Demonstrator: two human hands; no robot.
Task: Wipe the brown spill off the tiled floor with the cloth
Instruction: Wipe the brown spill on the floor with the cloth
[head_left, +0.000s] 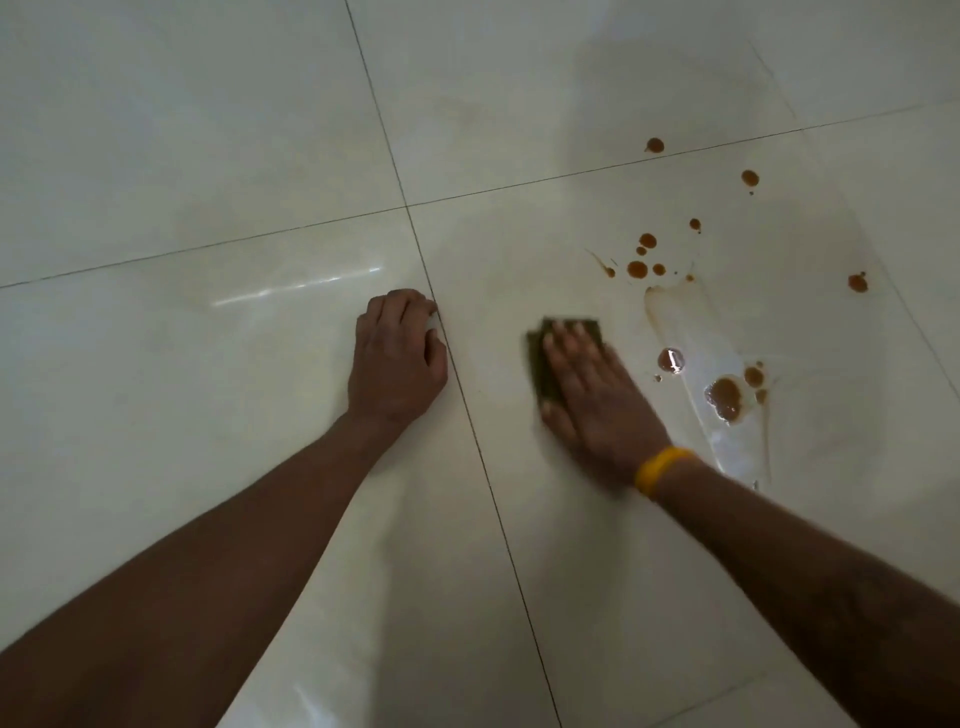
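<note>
From the head camera, the right hand (597, 395) lies flat with straight fingers on a dark green cloth (550, 358), pressing it onto the pale tiled floor (208, 156). The cloth looks like a folded rectangle whose long axis runs roughly from near to far, tilted slightly left at the far end; its far short edge shows just past the fingertips, and its left long edge shows beside the index finger. Most of it is hidden under the palm and fingers, and its outline is blurred, so its full shape and texture are hard to make out. A yellow wristband (662, 470) circles the right wrist.

The brown spill (724, 395) sits to the right of the cloth, apart from it: a large puddle and smaller drops near the wrist, a cluster of drops (638, 268) farther away, and scattered single drops beyond. A faint brownish smear outline (670, 306) lies between the two groups, on a wet, shiny streak.

The left hand (397, 358) rests on the floor beside a grout line (467, 415), fingers loosely curled under, holding nothing. Both forearms are cut off by the lower frame edges.
</note>
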